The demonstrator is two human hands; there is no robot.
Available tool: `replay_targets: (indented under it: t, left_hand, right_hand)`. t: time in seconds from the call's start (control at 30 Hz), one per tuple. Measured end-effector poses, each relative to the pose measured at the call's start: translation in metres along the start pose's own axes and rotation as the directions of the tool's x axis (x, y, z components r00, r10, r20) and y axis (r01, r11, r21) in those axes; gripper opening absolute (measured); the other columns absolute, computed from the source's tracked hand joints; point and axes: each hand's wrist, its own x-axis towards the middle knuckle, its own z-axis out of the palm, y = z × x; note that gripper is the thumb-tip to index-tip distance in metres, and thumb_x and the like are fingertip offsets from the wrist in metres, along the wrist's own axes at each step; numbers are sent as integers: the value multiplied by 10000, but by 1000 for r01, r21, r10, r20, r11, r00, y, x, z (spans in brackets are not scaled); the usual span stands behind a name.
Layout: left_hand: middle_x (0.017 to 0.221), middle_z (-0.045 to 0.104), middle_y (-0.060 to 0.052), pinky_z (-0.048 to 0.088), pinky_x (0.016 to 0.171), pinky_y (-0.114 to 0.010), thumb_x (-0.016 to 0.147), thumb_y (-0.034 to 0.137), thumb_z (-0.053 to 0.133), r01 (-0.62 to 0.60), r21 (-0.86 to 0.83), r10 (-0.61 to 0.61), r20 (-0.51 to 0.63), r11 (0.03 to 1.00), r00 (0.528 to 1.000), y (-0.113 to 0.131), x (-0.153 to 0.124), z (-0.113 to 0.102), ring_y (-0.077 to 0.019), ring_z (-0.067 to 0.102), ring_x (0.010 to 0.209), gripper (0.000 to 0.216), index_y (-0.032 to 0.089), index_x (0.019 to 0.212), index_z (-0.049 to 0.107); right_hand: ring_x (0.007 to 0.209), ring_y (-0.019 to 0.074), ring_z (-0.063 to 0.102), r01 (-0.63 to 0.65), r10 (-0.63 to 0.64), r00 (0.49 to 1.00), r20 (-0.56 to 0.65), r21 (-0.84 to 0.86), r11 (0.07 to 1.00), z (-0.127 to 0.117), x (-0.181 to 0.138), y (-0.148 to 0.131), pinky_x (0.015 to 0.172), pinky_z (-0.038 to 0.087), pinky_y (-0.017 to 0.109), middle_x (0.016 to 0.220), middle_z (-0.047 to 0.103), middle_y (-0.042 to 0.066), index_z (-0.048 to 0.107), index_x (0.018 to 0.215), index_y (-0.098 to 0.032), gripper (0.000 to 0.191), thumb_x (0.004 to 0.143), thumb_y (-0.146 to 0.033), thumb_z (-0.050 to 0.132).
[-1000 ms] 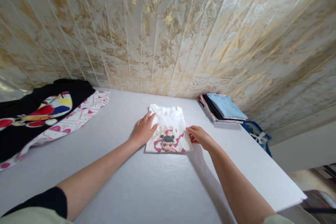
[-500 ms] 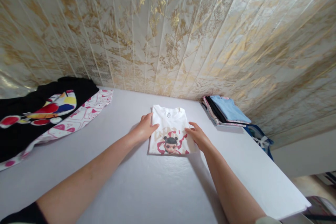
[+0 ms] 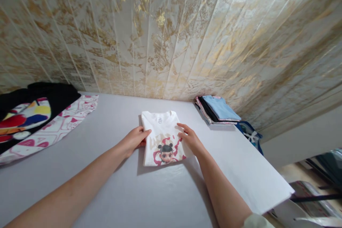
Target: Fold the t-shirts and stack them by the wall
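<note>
A folded white T-shirt (image 3: pixel 162 135) with a cartoon figure in black hair buns and red ribbons lies in front of me, its collar toward the wall. Its left side is slightly raised and casts a shadow. My left hand (image 3: pixel 135 139) is closed on the left edge, thumb on top and fingers underneath. At the right edge, my right hand (image 3: pixel 191 138) rests with its thumb and a finger stretched apart over the fabric; its other fingers are hidden.
A stack of folded clothes (image 3: pixel 220 108), light blue on top, sits at the table's (image 3: pixel 112 199) back right. Black and pink-white garments (image 3: pixel 61 124) lie spread at left. A blue bag (image 3: pixel 249 135) is beyond the right edge. Behind runs a gold-patterned curtain-like wall (image 3: pixel 149 35).
The view has swung a little to the right. My left fingers have slid under the T-shirt's left edge, and that side has come up slightly. My right hand stays at the right edge.
</note>
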Motion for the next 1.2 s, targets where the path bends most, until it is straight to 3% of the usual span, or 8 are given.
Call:
replay_targets:
  t: [0.2, 0.4, 0.53, 0.7, 0.8, 0.93, 1.07, 1.2]
  left_hand:
    - [937, 714, -45, 553, 651, -294, 776, 220, 636, -115, 59, 117, -29, 992, 993, -8, 1, 5, -198, 701, 771, 552, 199, 1283, 417]
    - [1005, 691, -66, 553, 639, -300, 813, 285, 609, -250, 94, 239, 110, 964, 965, 3, -20, 25, -202, 692, 767, 736, 218, 1456, 257]
    - [992, 654, -43, 567, 659, -313, 796, 240, 596, -289, 90, 266, 208, 953, 941, -1, -27, 36, -157, 665, 686, 783, 214, 1484, 223]
    - [1007, 593, -35, 577, 727, -331, 809, 264, 553, -308, 35, 283, 301, 951, 910, -12, -23, 39, -140, 668, 718, 698, 204, 1451, 287]
    - [978, 569, -16, 571, 665, -316, 819, 352, 521, -396, 129, 360, 232, 909, 903, -15, -17, 33, -122, 645, 673, 601, 215, 1387, 377]
    - [938, 566, -11, 534, 552, -281, 791, 432, 518, -444, 258, 445, 58, 858, 893, -22, 0, 18, -121, 606, 632, 515, 211, 1256, 489]
    - [944, 569, -20, 535, 585, -296, 797, 464, 509, -433, 284, 447, 14, 856, 894, -35, 16, 9, -115, 592, 611, 505, 189, 1221, 510]
    - [956, 575, -18, 520, 602, -279, 831, 457, 489, -434, 371, 447, 55, 821, 893, -44, 24, 8, -114, 598, 626, 482, 212, 1246, 511]
  right_hand:
    - [824, 165, 603, 138, -135, 990, 27, -197, 971, 0, -1, -5, 757, 472, 278, 1004, 674, 38, 723, 1057, -199, 376, 779, -171, 471]
    - [842, 157, 590, 344, -317, 939, 134, -396, 852, 14, -20, -55, 809, 420, 262, 894, 648, 46, 739, 927, -205, 300, 939, -300, 454]
    - [756, 139, 547, 297, -235, 954, 186, -490, 820, 32, -32, -81, 703, 370, 236, 757, 575, 21, 678, 729, -190, 450, 971, -451, 403]
    - [672, 111, 473, 256, -233, 966, 114, -583, 771, 35, -32, -73, 613, 301, 213, 741, 523, -7, 565, 670, -184, 229, 867, -301, 544]
    - [654, 113, 460, 281, -267, 957, 117, -612, 739, 5, -25, -68, 603, 297, 214, 701, 503, -16, 522, 642, -187, 234, 853, -287, 529]
    - [698, 139, 493, 286, -355, 932, 79, -762, 581, -76, -8, -81, 629, 316, 227, 738, 541, 8, 531, 660, -184, 247, 860, -327, 506]
    - [681, 157, 503, 50, -343, 936, -80, -933, 356, -169, 20, -106, 588, 296, 241, 730, 583, 28, 605, 726, -186, 229, 848, -348, 500]
    - [699, 179, 541, -211, -296, 913, -281, -946, 246, -231, 56, -119, 542, 271, 254, 774, 643, 59, 672, 806, -182, 258, 843, -370, 499]
